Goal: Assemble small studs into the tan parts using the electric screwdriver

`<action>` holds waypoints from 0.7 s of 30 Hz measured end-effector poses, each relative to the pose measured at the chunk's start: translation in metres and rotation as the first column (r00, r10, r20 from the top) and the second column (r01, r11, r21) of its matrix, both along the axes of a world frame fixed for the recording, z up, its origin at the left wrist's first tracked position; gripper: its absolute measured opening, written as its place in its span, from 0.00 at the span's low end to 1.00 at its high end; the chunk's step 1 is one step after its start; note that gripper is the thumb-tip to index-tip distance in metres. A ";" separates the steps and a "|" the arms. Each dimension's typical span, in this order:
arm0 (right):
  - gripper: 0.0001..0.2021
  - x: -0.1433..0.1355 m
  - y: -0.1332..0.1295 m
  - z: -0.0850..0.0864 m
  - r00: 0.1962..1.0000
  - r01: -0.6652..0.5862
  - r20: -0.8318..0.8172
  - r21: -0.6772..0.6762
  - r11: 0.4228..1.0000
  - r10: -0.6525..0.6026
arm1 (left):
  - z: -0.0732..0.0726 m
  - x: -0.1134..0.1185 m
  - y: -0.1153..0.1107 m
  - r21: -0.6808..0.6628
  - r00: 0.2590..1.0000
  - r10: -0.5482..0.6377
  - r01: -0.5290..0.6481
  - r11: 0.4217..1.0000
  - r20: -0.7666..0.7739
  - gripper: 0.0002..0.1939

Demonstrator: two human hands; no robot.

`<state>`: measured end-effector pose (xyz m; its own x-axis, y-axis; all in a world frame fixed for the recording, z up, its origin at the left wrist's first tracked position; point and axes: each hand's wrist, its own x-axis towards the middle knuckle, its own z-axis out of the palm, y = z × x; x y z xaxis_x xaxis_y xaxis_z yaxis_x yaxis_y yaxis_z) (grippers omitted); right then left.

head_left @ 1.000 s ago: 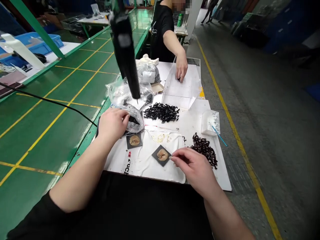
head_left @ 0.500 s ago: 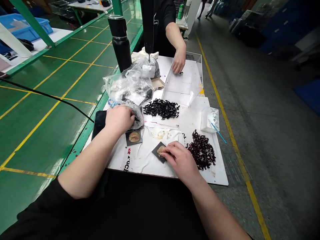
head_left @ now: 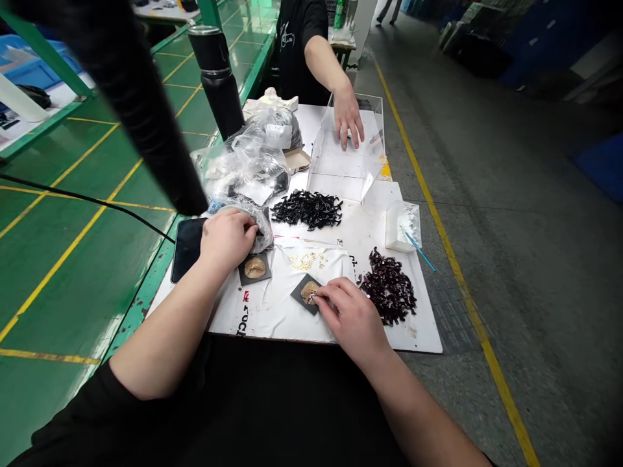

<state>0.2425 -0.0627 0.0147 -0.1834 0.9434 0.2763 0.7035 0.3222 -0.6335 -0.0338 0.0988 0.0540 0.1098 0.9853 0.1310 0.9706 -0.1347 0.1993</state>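
Note:
My right hand (head_left: 351,316) has thumb and forefinger pinched at the edge of a dark square plate (head_left: 298,295) with a tan round patch (head_left: 309,291). A small shiny bit shows at the fingertips, too small to name. My left hand (head_left: 224,239) is curled at the opening of a clear plastic bag (head_left: 265,227); what its fingers hold is hidden. Just below it lies a second dark plate (head_left: 246,280) with a tan round patch (head_left: 255,267). Small gold pieces (head_left: 307,261) are scattered on the white sheet (head_left: 282,305). To the right is a heap of dark reddish pieces (head_left: 389,288).
Black curved pieces (head_left: 307,209) are heaped mid-table. A phone (head_left: 187,250), black bottle (head_left: 219,84) and plastic bags (head_left: 248,165) stand left. A tub (head_left: 399,230) with a blue stick is right. A co-worker's hand (head_left: 348,120) is over a clear tray (head_left: 335,178). A blurred black cylinder (head_left: 131,97) hangs upper left.
The black cylinder has swung left and looks larger. The co-worker's fingers have spread over the clear tray. My right fingertips have shifted slightly, showing more of the tan patch; my left hand stays at the bag.

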 end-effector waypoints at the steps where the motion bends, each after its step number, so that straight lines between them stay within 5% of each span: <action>1: 0.05 -0.001 -0.001 0.000 1.000 0.014 0.014 0.016 1.000 -0.014 | -0.001 -0.001 0.000 0.017 1.000 -0.008 0.008 1.000 0.024 0.10; 10: 0.05 -0.012 -0.008 0.000 0.999 0.026 0.031 0.098 0.995 -0.030 | -0.008 -0.013 -0.008 0.093 0.976 -0.094 0.077 0.993 0.194 0.11; 13: 0.06 -0.011 -0.009 0.007 0.999 0.031 0.024 0.070 0.997 -0.033 | -0.008 -0.015 -0.027 0.149 0.984 -0.087 0.064 0.987 0.156 0.13; 17: 0.03 0.021 -0.012 0.028 0.992 0.118 -0.062 0.134 0.984 -0.110 | -0.012 -0.014 -0.066 0.299 0.956 -0.250 0.196 0.934 0.153 0.07; 19: 0.03 0.055 -0.010 0.035 0.953 0.304 -0.081 0.233 0.924 -0.293 | -0.017 -0.007 -0.086 0.342 0.866 -0.453 0.369 0.864 0.211 0.02; 21: 0.08 0.094 -0.002 0.035 0.809 0.578 -0.115 0.334 0.745 -0.577 | -0.022 0.005 -0.103 0.368 0.734 -0.626 0.524 0.768 0.262 0.07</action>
<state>0.3364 -0.0648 0.0501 0.3673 0.7152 0.5946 0.8233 0.0474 -0.5656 -0.0291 -0.0037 0.0317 0.5400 0.6705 0.5087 0.5558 -0.7380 0.3828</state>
